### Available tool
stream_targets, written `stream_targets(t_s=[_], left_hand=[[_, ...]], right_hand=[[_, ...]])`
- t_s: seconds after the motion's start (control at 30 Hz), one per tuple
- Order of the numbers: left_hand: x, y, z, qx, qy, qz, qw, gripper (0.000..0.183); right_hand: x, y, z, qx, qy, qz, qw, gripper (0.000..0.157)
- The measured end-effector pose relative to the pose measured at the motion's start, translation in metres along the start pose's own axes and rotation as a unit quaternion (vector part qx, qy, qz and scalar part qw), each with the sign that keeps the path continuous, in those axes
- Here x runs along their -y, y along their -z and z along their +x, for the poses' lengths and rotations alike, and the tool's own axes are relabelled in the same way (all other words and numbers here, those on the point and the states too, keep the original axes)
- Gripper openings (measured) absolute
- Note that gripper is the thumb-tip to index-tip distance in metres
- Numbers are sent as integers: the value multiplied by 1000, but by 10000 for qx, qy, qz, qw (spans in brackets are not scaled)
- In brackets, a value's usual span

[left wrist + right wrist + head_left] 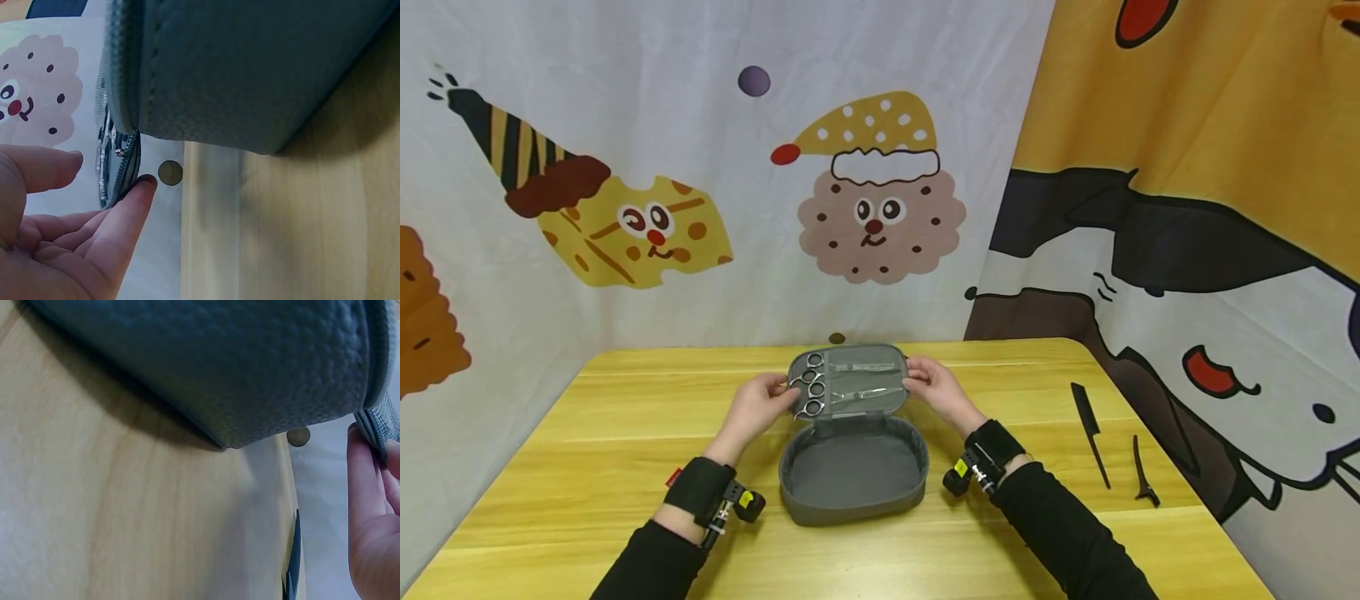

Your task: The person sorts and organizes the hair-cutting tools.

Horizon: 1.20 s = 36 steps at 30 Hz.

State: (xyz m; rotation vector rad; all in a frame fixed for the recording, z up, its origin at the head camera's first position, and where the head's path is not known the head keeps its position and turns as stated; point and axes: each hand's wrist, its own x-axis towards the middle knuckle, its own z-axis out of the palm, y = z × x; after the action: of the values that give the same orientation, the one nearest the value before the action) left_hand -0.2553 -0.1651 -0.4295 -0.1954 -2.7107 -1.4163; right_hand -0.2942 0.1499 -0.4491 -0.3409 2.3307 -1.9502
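A grey zip case (853, 515) stands unfolded on the table, its lid (863, 382) raised at the back. Several scissors (815, 389) sit in the lid, their ring handles showing at the left and their blades tucked under clear pockets. My left hand (765, 406) is at the lid's left edge. In the left wrist view its straight fingers (125, 231) touch the back of the lid, while the thumb stays apart from the front. At the opposite edge my right hand (942, 390) pinches the lid between thumb and fingers. The case's lower part shows a bare grey lining.
A black tail comb (1088, 425) lies on the table (625, 467) at the right. Beside it is a black hair clip (1142, 475). Behind the table's far edge hangs a printed cloth (760, 250) with cartoon figures.
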Motion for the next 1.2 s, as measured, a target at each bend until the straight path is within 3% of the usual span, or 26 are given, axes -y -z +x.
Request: stream_targets(t_s=[0.47, 1.2], left_hand=[[1, -2, -1, 268, 193, -360, 9988, 47], [-1, -5, -3, 836, 287, -157, 9960, 53]], right_hand=[[-4, 4, -2, 225, -340, -34, 9992, 31], [-12, 10, -3, 615, -1342, 283, 9886, 50]])
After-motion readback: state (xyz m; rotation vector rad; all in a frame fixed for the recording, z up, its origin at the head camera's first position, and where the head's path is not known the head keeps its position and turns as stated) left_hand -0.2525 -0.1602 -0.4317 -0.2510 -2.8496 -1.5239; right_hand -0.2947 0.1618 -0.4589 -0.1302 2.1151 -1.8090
